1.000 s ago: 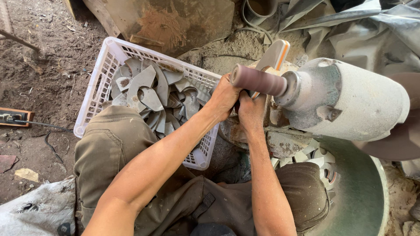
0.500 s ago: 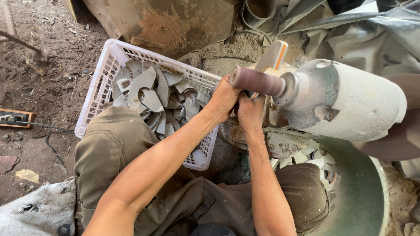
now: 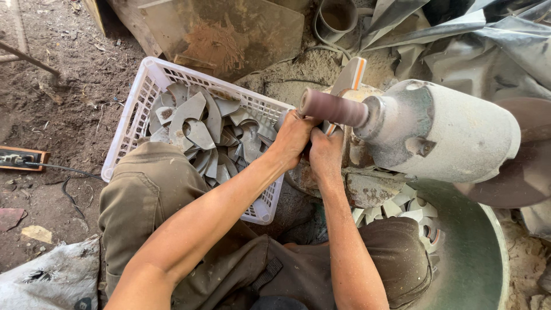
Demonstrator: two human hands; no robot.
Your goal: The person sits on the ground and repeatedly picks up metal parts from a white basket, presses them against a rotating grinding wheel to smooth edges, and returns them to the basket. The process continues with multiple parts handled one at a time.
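Both hands, the left hand (image 3: 294, 138) and the right hand (image 3: 325, 150), have fingers wrapped tight around a flat piece (image 3: 351, 77), pressing it against the brown sanding roller (image 3: 333, 108). A white basket (image 3: 138, 109) sits nearby.

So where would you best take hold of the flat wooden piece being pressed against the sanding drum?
Probably by its lower end, from below the sanding drum, as the left hand and right hand grip it now. The wooden piece stands nearly upright, with its upper end rising behind the drum, so the lower end is the part clear of the abrasive.
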